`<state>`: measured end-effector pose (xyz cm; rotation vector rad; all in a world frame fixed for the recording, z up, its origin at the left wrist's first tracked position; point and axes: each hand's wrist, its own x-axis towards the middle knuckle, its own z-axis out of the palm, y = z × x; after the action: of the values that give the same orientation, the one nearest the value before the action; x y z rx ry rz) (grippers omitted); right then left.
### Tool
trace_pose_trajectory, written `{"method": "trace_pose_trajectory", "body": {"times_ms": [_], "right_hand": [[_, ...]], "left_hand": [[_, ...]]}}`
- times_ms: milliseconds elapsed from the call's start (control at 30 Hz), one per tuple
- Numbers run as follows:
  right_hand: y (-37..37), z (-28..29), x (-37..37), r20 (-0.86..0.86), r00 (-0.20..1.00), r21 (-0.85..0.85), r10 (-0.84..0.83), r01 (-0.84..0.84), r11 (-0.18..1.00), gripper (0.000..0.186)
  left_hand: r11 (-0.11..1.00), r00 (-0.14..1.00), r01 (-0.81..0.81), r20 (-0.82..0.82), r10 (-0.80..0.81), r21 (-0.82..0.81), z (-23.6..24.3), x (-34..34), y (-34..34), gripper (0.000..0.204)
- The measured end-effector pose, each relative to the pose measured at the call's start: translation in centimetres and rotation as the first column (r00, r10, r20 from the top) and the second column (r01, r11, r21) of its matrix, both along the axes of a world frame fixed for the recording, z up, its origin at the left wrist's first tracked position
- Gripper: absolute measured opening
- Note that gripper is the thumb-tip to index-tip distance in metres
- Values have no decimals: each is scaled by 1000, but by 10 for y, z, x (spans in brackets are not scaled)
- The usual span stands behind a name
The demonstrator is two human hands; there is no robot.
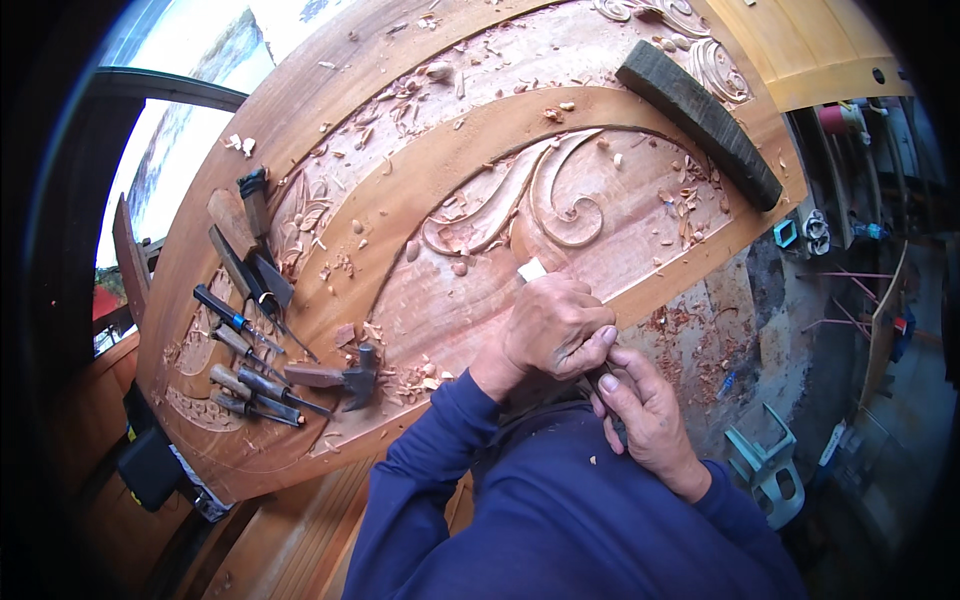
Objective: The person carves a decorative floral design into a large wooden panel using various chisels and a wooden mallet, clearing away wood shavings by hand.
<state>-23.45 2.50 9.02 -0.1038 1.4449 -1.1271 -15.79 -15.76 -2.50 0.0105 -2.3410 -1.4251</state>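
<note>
My left hand (555, 325) is closed, back of the hand up, over the near edge of a carved wooden panel (480, 310). A bright pale flat tip (532, 270) shows just beyond its knuckles, apparently the end of a chisel. Close by on the right, my right hand (650, 410) curls its fingers round the same slim, dark tool, in front of my body. Most of this tool is hidden by my hands. Ahead of them, a raised scroll (570, 220) with a curling leaf stands out from the panel.
Several chisels and gouges (250, 385) lie at the panel's left, next to a hammer (345, 377). A long dark wooden block (700, 125) rests at the upper right. Shavings litter the panel. A pale green plastic stool (775, 465) stands on the floor at right.
</note>
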Motion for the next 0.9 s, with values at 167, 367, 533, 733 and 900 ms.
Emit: {"method": "trace_pose_trajectory", "body": {"times_ms": [167, 367, 533, 733, 900], "right_hand": [[1, -12, 8, -12, 999, -20, -49, 49, 999, 37], [-19, -42, 5, -176, 984, -178, -30, -1, 984, 35], [12, -25, 15, -45, 997, -103, -67, 62, 993, 36], [-5, -10, 13, -7, 998, -47, -63, 62, 997, 36], [-9, -19, 14, -5, 995, -64, -104, 104, 993, 34]], "left_hand": [[999, 999, -45, -1, 45, -12, -3, -1, 2, 32], [973, 968, -224, -127, 216, -51, -1, -13, -15, 38], [991, 995, -90, -53, 85, -103, 4, 4, 17, 27], [997, 996, -71, -58, 73, 37, 2, 3, 7, 25], [996, 995, -82, -62, 81, -21, -5, 0, 0, 26]]}}
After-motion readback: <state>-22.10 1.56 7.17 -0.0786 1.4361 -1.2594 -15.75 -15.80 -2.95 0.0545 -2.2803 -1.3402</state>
